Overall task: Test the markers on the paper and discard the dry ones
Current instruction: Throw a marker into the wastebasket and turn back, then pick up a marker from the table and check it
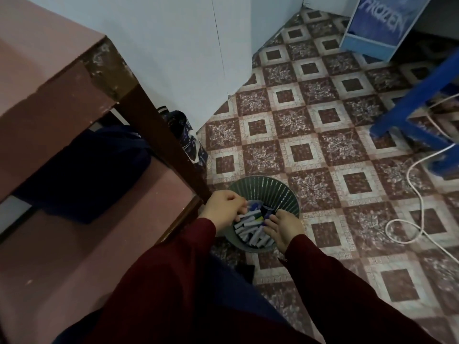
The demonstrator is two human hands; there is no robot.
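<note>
A green slatted wastebasket [280,192] stands on the floor beside the table leg, holding several white markers [250,234] with blue and dark caps. My left hand [224,207] hovers over the bin's left rim with its fingers curled, and a white marker [249,215] sticks out from under them. My right hand [283,229] reaches in from the right with fairly straight fingers, its fingertips touching the pile near a blue cap [267,221]. No paper is in view.
A brown wooden table [49,78] with a lower shelf fills the left, a dark bag [82,167] under it. The patterned tile floor [310,150] spreads to the right, with a blue stool frame [409,108], a white cable [417,219] and a blue "Frozen" box [380,23].
</note>
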